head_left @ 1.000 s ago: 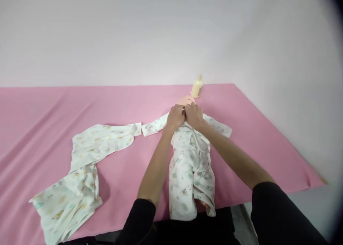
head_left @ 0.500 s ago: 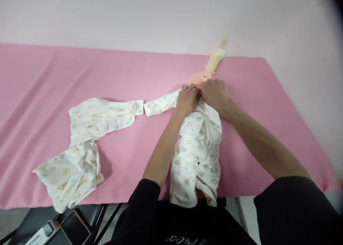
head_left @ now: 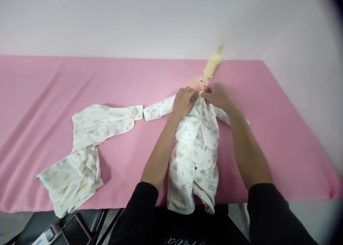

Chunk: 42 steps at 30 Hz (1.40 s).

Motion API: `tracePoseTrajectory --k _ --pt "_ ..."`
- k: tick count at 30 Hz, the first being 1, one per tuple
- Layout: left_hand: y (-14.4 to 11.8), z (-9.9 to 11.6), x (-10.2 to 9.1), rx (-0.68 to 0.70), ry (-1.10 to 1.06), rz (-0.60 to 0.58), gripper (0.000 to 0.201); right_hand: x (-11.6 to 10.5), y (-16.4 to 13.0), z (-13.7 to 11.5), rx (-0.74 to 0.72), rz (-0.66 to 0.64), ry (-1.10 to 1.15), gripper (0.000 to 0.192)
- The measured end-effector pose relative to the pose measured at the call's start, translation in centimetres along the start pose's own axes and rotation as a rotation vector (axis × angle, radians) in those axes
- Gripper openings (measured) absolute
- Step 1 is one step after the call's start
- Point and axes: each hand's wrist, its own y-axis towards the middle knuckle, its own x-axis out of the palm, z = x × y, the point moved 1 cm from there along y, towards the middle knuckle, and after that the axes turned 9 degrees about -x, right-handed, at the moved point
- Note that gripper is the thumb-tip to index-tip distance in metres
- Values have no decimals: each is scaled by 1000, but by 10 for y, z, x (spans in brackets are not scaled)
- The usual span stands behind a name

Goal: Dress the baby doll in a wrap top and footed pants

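On the right side of the pink table [head_left: 123, 159], the doll [head_left: 198, 82] lies between two outstretched arms [head_left: 162, 150], the right hand [head_left: 219, 95] bent inward, pinching the shirt [head_left: 190, 127] at the neck, the left hand [head_left: 183, 102] curled beside it, grip hidden.

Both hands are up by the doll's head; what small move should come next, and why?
Perhaps slide the right hand down the front of the printed top: it and the left hand are up by the doll's head, while the front edge runs on below them.
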Motion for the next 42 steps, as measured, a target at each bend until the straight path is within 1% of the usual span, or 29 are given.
tracePoseTrajectory --k 2,3,4,6,11,16,21,25,27,29,30,32,38,42 --pt "2 -2 -1 24 -37 -13 27 4 -6 4 58 -34 208 12" --pt "3 -2 -1 31 -49 -22 27 6 -9 7 69 -45 276 11" --pt "3 -1 -2 34 -58 -29 28 8 -11 9 68 -50 319 11" --pt "2 1 -4 34 -68 -34 26 12 -12 14 53 -39 322 12" --pt "-1 7 -10 -16 -63 -51 19 17 -8 19 -1 -13 192 14" --pt "-4 13 -22 -31 -111 -104 19 17 -8 15 -2 16 108 14" --pt "-6 12 -38 -177 -175 -140 15 4 -15 6 19 33 28 26" --pt "-8 10 -44 -253 -221 -198 14 -7 -26 -7 49 81 -27 25" --pt "-9 10 -44 -256 -218 -223 14 -7 -30 -15 43 14 -46 30" --pt "-9 11 -44 -247 -207 -222 14 -4 -33 -21 20 -78 -70 37" --pt "-9 11 -43 -242 -204 -214 14 -2 -34 -23 8 -101 -96 39" --pt "-9 11 -43 -235 -199 -202 14 1 -34 -26 8 -101 -171 36" --pt "-10 9 -46 -236 -166 -199 14 6 -34 -25 58 -95 -365 19" --pt "-10 9 -46 -219 -142 -200 17 10 -33 -25 41 -102 -452 15"
